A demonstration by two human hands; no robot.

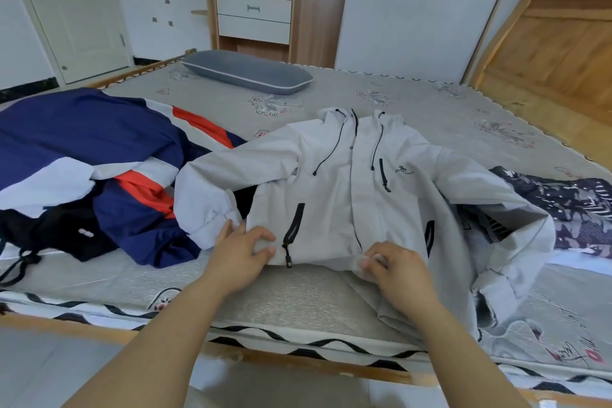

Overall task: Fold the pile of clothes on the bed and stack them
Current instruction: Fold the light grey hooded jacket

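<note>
A light grey hooded jacket [334, 182] lies front-up across the bed [291, 301], its hood toward the far side and its sleeves spread to both sides. My left hand [243, 250] pinches the jacket's bottom hem near the left pocket zip. My right hand [399, 270] pinches the hem further right, close to the bed's front edge. To the left lies a pile of clothes: a navy, white and orange jacket [82, 149] over a black garment [66, 235]. A dark patterned garment [569, 209] lies at the right, partly under the grey sleeve.
A grey pillow [246, 71] rests at the far side of the bed. Behind it stand a wooden shelf unit with drawers [253, 13] and a white wardrobe with heart stickers [430, 10]. A wooden headboard [556, 43] leans at the right.
</note>
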